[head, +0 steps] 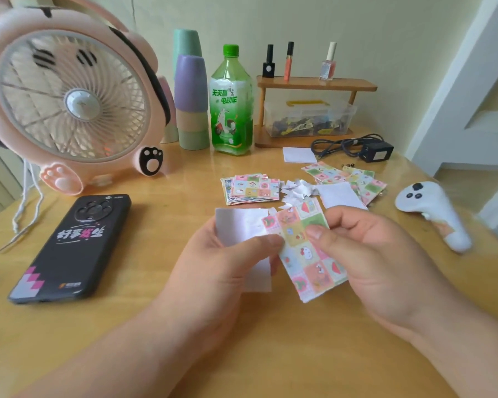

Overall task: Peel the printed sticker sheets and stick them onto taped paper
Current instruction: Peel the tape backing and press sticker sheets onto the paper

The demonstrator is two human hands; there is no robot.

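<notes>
Pinching a plain matte white paper rectangle (239, 222) in the left hand (222, 262), thumb curled over its lower right edge. Gripping a thin, glossy printed sticker sheet (308, 254) of pastel cartoon squares in the right hand (371, 254), thumb and forefinger closed on its left side. Holding both just above the pale varnished wooden tabletop (184, 326), edges overlapping between the thumbs. Probably peeling print from backing, though hard telling at the blurred seam whether the white piece is backing or taped paper. Calling next for a slow, shallow pull, guarding against tearing or curling. Waiting behind: a fanned stack of matching sheets (253, 188) beside torn white paper scraps (296, 191).
</notes>
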